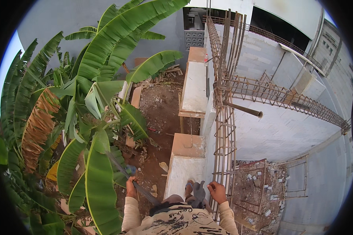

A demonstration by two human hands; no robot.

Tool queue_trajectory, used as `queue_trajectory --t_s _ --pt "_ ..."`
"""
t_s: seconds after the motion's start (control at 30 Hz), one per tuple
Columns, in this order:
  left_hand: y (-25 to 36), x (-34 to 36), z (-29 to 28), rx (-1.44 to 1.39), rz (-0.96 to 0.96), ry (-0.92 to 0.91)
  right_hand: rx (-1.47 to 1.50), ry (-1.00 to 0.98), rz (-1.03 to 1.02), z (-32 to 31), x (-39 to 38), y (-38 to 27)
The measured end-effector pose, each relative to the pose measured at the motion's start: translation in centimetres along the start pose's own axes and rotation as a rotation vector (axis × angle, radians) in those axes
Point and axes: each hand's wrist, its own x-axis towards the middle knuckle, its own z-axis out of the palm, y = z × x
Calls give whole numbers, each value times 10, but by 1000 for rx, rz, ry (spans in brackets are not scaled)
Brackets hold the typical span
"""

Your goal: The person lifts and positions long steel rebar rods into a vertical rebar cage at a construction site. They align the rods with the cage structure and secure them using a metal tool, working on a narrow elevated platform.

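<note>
Left of frame: we note broad banana leaves (102, 176). Lower centre-left: we record the left hand (132, 188) closed around a dark grey strip (147, 194), which slants from beside the leaves down to the person's waist. Lower centre: bunched grey cloth (200, 192) at the waist. Just right of it, the right hand (217, 192), fingers half curled, near the rebar cage (222, 156); whether it pinches anything, we cannot tell.

From here I see an outdoor building site. It has bare block walls (276, 123), long cages of rusty metal bars (222, 84) and broken stones (259, 183) on the ground, with big leafy plants (100, 172) growing beside it.
</note>
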Motion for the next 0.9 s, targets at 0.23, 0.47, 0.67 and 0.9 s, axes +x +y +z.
queue_trajectory --t_s 0.23,0.47,0.67,0.9 --pt "-22 15 -29 -455 -8 373 204 -2 -66 -36 163 -39" --pt "-78 47 -27 -670 -12 297 314 100 -52 -55 286 -71" --pt "-78 109 1 -808 -101 295 302 72 -56 -35 366 -70" --pt "1 154 76 -736 -112 539 397 131 0 -28 446 -78"
